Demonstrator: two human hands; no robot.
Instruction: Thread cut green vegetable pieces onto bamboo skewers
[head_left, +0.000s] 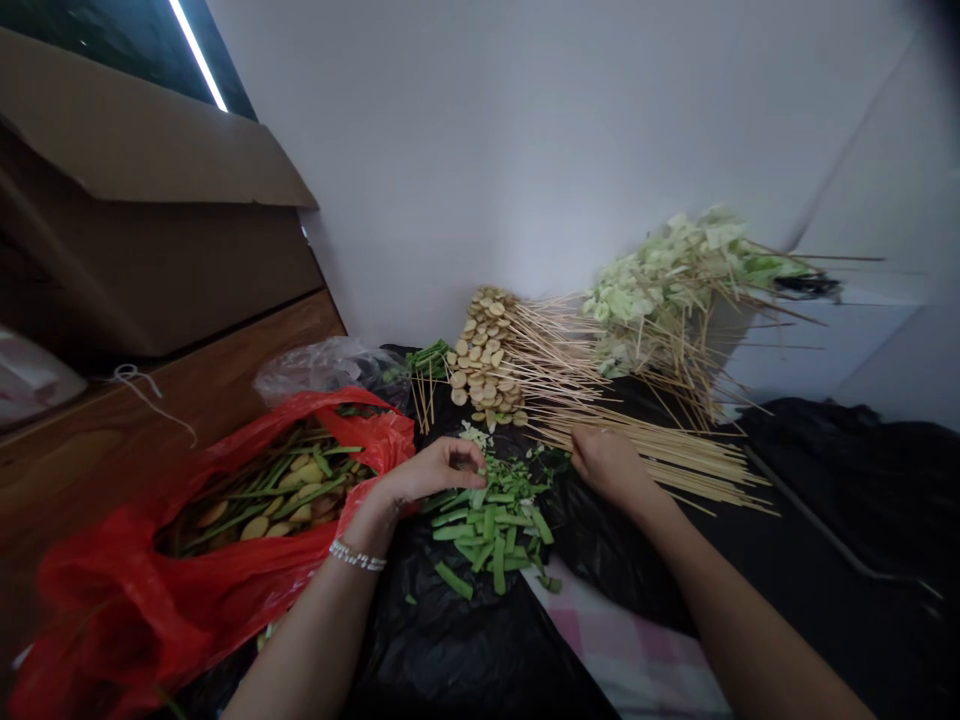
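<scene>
Nearest, a pink checked cloth point(622, 640) partly under a black plastic sheet point(450, 640). On the sheet, a heap of cut green stalk pieces point(491, 530). Left hand point(439, 472), wearing a beaded bracelet point(357, 556), curled just above the heap; right hand point(606, 464) resting beside it, against loose bamboo skewers point(660, 455). Hands apart, grip of each impossible to tell. To the left, a red plastic bag point(247, 470) around skewered green stalks and slices point(277, 495). Farther back, round tan slices on skewers point(484, 355) and pale green leaves on skewers point(675, 280), before a white wall point(480, 170). Upper left, a cardboard box point(150, 200) above a wooden surface point(150, 420).
</scene>
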